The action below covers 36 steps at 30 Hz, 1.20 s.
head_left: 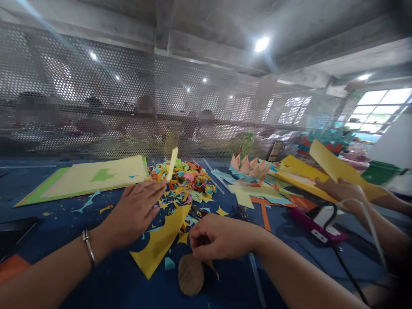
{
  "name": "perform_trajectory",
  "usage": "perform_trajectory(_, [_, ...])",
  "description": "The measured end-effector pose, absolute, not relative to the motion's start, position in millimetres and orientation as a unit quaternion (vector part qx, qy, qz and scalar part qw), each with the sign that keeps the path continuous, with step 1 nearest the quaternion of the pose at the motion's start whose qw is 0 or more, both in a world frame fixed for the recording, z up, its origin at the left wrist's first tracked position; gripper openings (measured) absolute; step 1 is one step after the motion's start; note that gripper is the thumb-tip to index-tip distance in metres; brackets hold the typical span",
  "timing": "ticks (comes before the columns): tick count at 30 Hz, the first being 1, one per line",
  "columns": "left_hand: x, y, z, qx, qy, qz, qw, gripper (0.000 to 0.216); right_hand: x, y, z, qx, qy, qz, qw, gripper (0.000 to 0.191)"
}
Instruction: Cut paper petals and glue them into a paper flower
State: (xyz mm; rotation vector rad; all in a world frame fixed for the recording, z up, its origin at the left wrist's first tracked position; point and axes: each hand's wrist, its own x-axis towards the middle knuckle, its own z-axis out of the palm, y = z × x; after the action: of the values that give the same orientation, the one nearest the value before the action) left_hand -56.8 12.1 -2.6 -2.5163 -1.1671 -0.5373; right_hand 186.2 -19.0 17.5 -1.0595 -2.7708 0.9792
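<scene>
My left hand (137,212) reaches over the table with its fingers stretched out, palm down. At its fingertips a pale yellow paper strip (173,163) stands up in front of the pile of cut paper scraps (189,176); whether it is touched I cannot tell. My right hand (219,238) is closed, fingers curled, and what they hold, if anything, is hidden. Just below it lies a brown oval disc (191,277) with a wood-like surface. Between my hands is a yellow paper offcut (161,244) with curved cut edges. A small teal scrap (169,264) lies near the disc.
Stacked paper sheets (96,176) lie at the left. Folded peach paper points (247,167) stand at the back right. A purple power strip (318,225) with cables sits at right, where another person's hand (344,191) touches yellow paper (341,167). A perforated screen (193,103) stands behind.
</scene>
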Motion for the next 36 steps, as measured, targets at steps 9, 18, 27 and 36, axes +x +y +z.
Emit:
perform_trajectory(9, [-52.3,7.6,-7.7,-0.892,-0.412,-0.154,0.106,0.042,186.4,-18.7,17.1,-0.333,-0.889,0.314,0.009,0.009])
perform_trajectory(18, [-42.9,-7.5,-0.4,-0.87,-0.454,-0.183,-0.051,0.035,188.1,-17.5,17.2,-0.336,-0.892,0.303,0.005,0.009])
perform_trajectory(27, [-36.8,-9.5,-9.0,-0.834,-0.496,-0.148,-0.191,0.046,188.2,-18.9,18.1,-0.331,-0.894,0.302,-0.003,0.01])
perform_trajectory(36, [-36.6,-8.8,-8.0,-0.824,-0.5,-0.167,-0.208,0.037,187.3,-17.4,15.1,-0.329,-0.895,0.301,-0.007,0.01])
